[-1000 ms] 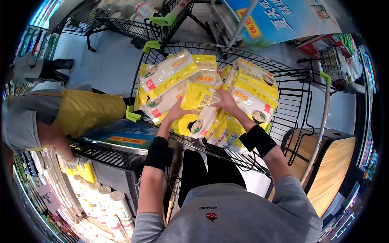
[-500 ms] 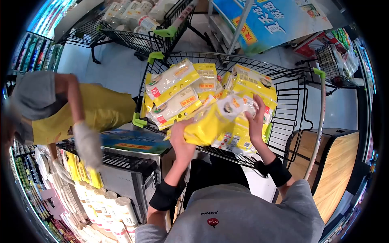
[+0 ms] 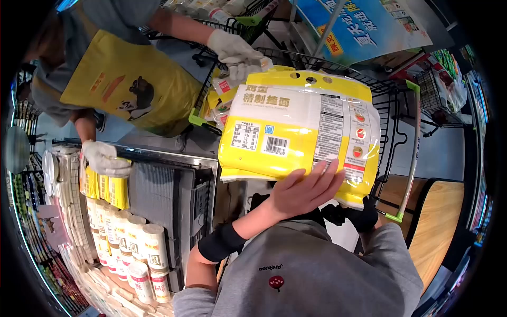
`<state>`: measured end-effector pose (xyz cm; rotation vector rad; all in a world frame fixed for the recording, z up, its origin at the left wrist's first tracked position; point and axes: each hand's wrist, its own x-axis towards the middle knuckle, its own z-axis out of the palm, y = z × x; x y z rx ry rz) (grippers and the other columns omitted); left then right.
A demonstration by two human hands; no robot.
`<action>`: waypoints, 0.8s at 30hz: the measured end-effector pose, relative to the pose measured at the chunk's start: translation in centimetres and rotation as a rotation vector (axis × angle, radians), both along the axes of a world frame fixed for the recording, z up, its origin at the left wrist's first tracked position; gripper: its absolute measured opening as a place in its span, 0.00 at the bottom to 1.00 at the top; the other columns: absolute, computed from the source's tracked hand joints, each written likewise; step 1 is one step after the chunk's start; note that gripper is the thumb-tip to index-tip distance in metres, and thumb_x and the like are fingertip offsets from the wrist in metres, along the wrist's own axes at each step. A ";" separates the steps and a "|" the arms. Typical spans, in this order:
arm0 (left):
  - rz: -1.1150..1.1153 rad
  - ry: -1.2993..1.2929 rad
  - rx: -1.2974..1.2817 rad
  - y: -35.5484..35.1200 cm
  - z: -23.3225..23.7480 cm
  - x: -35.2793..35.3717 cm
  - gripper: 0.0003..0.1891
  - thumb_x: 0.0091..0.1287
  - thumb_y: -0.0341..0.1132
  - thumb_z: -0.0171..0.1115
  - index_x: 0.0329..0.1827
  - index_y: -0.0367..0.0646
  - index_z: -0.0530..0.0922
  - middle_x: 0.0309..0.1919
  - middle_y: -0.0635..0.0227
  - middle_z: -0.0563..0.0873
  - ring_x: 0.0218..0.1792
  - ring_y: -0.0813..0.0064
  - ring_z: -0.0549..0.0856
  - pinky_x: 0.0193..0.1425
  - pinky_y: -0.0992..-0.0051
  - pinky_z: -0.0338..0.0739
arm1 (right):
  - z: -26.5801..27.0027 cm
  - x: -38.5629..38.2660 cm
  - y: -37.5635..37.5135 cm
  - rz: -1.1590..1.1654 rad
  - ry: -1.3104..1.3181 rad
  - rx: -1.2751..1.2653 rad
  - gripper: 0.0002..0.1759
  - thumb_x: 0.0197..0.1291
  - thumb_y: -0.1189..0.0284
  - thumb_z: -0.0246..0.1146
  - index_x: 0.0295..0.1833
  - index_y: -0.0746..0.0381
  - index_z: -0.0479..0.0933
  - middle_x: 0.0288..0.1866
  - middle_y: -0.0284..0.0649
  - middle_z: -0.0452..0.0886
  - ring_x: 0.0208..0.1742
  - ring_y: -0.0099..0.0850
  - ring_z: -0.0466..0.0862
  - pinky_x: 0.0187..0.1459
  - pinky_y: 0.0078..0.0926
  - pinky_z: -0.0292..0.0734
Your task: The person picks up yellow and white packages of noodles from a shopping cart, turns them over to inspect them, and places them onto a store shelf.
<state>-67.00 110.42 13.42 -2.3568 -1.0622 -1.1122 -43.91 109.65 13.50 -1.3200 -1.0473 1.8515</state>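
A large yellow-and-white pack of dried noodles is raised close to me over the shopping cart, its printed side with barcode facing up. My left hand presses on its near edge with fingers laid over the wrapper. My right forearm, with a black wristband, reaches under the pack's right corner; that hand is hidden behind the pack. More yellow-and-white noodle packs lie in the wire cart, mostly covered by the raised pack.
On the left, a co-worker in a yellow apron has one gloved hand over the cart and another gloved hand on yellow packs. Below stand noodle cylinders. A wooden-sided counter is at right, a blue sign behind.
The noodle pack in my hands has come up nearer and turned its printed side to me. My right hand has gone behind it. The co-worker has leaned in, one glove reaching over the cart.
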 end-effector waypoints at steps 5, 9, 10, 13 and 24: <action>0.047 -0.099 0.116 -4.0 -1.3 -5.0 0.11 0.53 0.32 0.62 0.39 0.58 0.81 0.43 0.78 0.79 0.46 0.79 0.73 0.53 0.74 0.60 | 1.4 -1.7 0.1 -0.051 -0.008 0.123 0.33 0.62 0.55 0.53 0.65 0.62 0.53 0.63 0.47 0.60 0.60 0.39 0.68 0.59 0.34 0.65; 0.134 -0.046 0.068 -4.7 -0.5 -7.2 0.10 0.52 0.29 0.62 0.38 0.52 0.81 0.44 0.74 0.78 0.45 0.78 0.74 0.52 0.73 0.63 | 1.6 -4.7 1.5 -0.027 0.047 0.154 0.33 0.62 0.55 0.53 0.65 0.62 0.53 0.63 0.46 0.60 0.60 0.39 0.68 0.59 0.34 0.65; 0.125 -0.056 0.060 -4.8 -0.3 -7.7 0.10 0.52 0.28 0.61 0.37 0.51 0.81 0.44 0.74 0.78 0.45 0.77 0.74 0.52 0.72 0.64 | 1.5 -5.4 2.0 -0.020 0.057 0.158 0.33 0.62 0.55 0.53 0.65 0.62 0.53 0.63 0.46 0.60 0.60 0.38 0.68 0.59 0.33 0.65; 0.114 -0.078 0.083 -4.9 -0.2 -7.8 0.09 0.51 0.26 0.62 0.34 0.50 0.80 0.45 0.73 0.78 0.47 0.75 0.75 0.53 0.71 0.66 | 1.5 -7.2 3.0 0.004 0.105 0.155 0.32 0.62 0.55 0.52 0.65 0.62 0.53 0.63 0.46 0.60 0.60 0.38 0.68 0.59 0.33 0.65; 0.261 -0.138 0.126 -4.0 -1.3 -10.8 0.07 0.51 0.27 0.63 0.32 0.46 0.77 0.45 0.72 0.80 0.49 0.73 0.77 0.51 0.69 0.69 | 1.0 -14.9 7.4 0.005 0.296 0.037 0.32 0.63 0.55 0.51 0.65 0.61 0.52 0.64 0.46 0.59 0.60 0.38 0.68 0.59 0.32 0.65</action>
